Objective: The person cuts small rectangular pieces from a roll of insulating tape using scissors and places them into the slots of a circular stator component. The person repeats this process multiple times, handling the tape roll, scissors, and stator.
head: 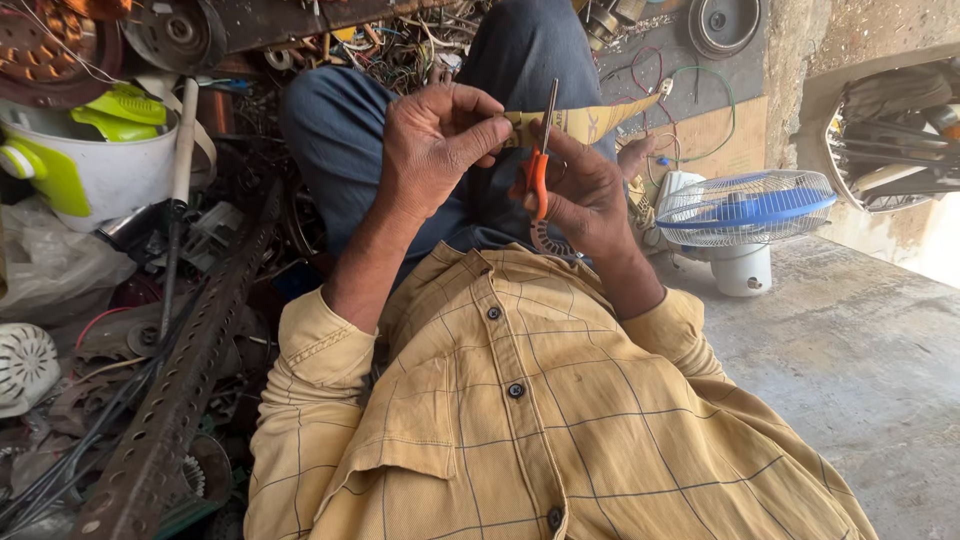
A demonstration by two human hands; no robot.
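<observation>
**A:** While the yellow strip [585, 122] is viewed from the head camera, how is it held?

**B:** It is pinched at its near end between the thumb and fingers of the left hand [432, 148], which are clenched around it. The strip is stretched out to the right, above the lap in blue trousers [345, 150], and its far tip is seen near the tangled wires [690, 110].

**A:** And what is gripped by the right hand [585, 195]?

**B:** A pair of scissors [541, 150] with orange handles is grasped there. The fingers are closed around the handles, and the thin blades are pointed upward, crossing the strip just beside the left fingertips. Whether the blades are parted or shut cannot be told; only 1 narrow line of metal is seen.

**A:** What is found around the 2 hands?

**B:** A checked yellow shirt [520, 420] is worn, and its front is filled with buttons down the middle. To the left, a perforated metal bar [190, 380] is laid aslant across heaped scrap parts, and a white and green appliance [85, 150] is seen behind it. To the right, a small table fan [745, 215] with blue blades and a white wire guard is set on a concrete slab [860, 360], well apart from the scissors.
</observation>
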